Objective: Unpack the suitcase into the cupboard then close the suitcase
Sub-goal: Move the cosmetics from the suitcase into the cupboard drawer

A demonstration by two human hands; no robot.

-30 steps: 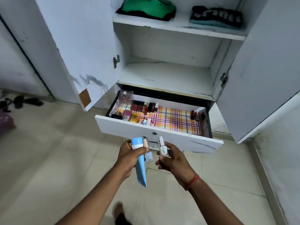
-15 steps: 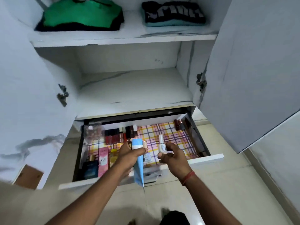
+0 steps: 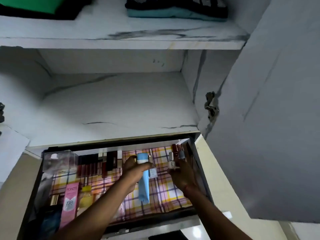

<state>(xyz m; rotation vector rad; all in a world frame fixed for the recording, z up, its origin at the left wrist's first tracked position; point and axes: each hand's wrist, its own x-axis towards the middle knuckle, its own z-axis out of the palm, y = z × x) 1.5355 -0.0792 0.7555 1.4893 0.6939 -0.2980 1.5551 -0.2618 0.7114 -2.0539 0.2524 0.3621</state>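
The cupboard's drawer (image 3: 199, 172) stands pulled out, lined with a checked cloth (image 3: 171, 193). Both my hands are inside it. My left hand (image 3: 135, 172) grips a light blue tube (image 3: 144, 184) with a white collar, together with a small glass bottle (image 3: 152, 172). My right hand (image 3: 183, 174) pinches a small white bottle with a silver cap (image 3: 171, 161), held upright near the drawer's right side. The suitcase is out of view.
Lipsticks (image 3: 97, 163) line the drawer's back. A clear box (image 3: 58, 161), a pink Pond's BB carton (image 3: 70, 203) and a yellow bottle (image 3: 86, 198) lie at its left. Small bottles (image 3: 178, 151) stand at back right. Folded clothes (image 3: 174, 9) lie on the top shelf; the open door (image 3: 270, 118) hangs right.
I have come closer to the cupboard. Both hands moved forward from above the drawer front to inside the drawer, still holding the tube and bottles.
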